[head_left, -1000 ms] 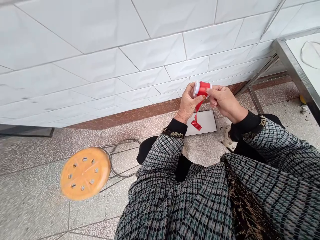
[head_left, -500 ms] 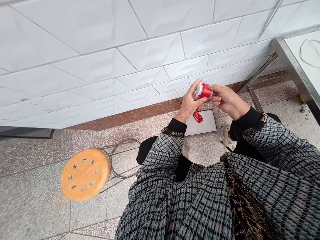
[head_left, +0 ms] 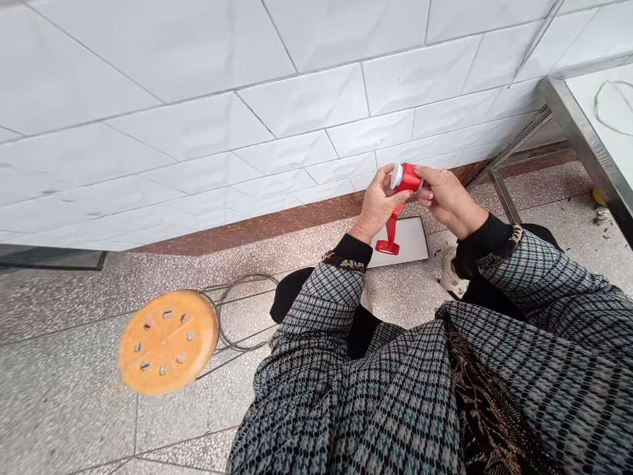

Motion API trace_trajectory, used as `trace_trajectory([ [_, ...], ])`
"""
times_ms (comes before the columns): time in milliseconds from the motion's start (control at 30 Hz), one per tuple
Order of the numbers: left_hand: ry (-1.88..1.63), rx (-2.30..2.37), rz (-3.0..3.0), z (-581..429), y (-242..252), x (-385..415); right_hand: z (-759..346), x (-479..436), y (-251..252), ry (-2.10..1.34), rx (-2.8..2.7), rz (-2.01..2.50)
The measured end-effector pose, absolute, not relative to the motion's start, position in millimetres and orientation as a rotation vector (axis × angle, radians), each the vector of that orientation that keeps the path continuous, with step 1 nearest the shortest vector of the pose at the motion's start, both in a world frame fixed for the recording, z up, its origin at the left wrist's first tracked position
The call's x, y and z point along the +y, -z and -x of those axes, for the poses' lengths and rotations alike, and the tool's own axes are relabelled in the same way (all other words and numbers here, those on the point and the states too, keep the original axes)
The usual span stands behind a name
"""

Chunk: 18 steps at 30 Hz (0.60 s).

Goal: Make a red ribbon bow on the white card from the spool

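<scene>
Between my two hands is a spool of red ribbon [head_left: 409, 177] with white end flanges, held level in front of the tiled wall. My left hand [head_left: 380, 203] is closed around its left end, thumb beneath and fingers behind. At the right end, my right hand [head_left: 449, 196] pinches the spool with thumb and fingers. A loose length of red ribbon [head_left: 390, 234] hangs down from the spool below my left hand, its lower end folded over. Behind that tail, a flat white panel with a dark edge [head_left: 411, 241] lies on the floor.
An orange round stool [head_left: 168, 342] with metal legs stands on the speckled floor at left. A metal-framed table [head_left: 576, 122] with a white top is at right, a thin cord [head_left: 598, 109] on it. White wall tiles [head_left: 297, 102] rise ahead.
The loose ribbon tail has grown longer and hangs lower, its curled end now further down. Both hands stay on the spool, almost in the same place.
</scene>
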<state>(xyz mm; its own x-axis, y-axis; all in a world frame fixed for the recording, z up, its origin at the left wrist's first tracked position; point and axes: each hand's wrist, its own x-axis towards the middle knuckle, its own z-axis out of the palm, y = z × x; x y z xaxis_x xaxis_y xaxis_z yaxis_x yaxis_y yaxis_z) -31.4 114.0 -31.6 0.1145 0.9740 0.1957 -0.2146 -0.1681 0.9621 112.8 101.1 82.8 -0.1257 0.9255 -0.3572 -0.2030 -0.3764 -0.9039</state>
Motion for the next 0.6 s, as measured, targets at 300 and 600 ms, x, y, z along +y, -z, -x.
trace_trajectory([
  [300,-1.198,0.818,-1.18,41,6,104,-120,109,-86,-1.906,-0.688,1.25],
  [600,-1.231,0.898,-0.756,23,0,90,-123,114,-81,-1.752,-0.732,1.141],
])
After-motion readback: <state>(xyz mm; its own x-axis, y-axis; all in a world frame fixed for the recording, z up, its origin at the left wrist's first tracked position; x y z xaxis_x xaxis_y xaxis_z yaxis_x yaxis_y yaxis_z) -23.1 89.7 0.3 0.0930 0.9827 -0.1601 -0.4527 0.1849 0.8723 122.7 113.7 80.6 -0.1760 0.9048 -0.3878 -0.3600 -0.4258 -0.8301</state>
